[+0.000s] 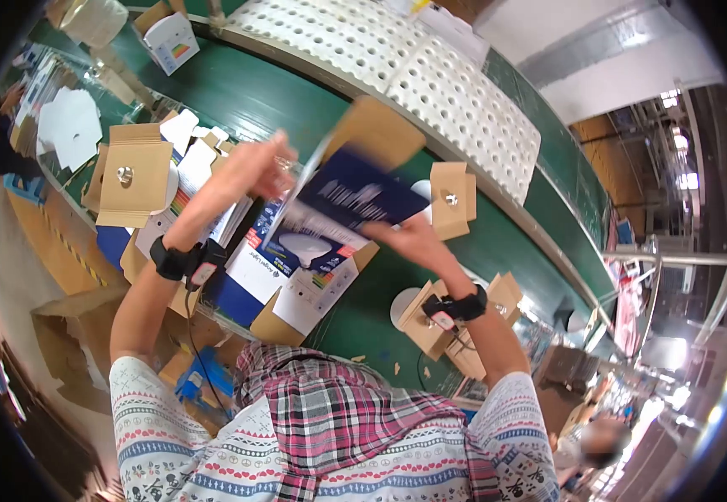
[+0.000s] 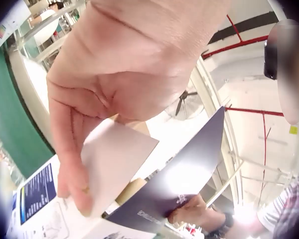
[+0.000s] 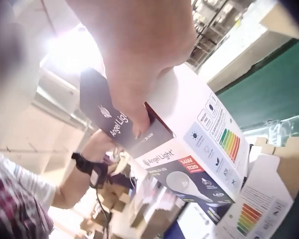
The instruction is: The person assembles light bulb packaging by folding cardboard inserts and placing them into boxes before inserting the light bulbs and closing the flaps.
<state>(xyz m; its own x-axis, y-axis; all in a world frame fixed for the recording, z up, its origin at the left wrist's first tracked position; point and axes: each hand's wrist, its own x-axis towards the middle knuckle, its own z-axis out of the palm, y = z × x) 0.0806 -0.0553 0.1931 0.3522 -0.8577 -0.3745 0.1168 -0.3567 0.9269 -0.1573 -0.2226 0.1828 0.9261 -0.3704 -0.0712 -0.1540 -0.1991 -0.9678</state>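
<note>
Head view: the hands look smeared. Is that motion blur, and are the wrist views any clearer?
Head view: fisheye bending and dark corners; the left hand and light-bulb box are motion-smeared. Left wrist view: the hand fills the frame, soft, against a washed-out ceiling. Right wrist view: glare upper left beside the right hand, yet the box print reads sharply.

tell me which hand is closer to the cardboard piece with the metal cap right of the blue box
Right. The right hand, gripping the blue box, sits just beside that cardboard piece; the left hand pinches a white flap on the box's other side, farther away.
</note>
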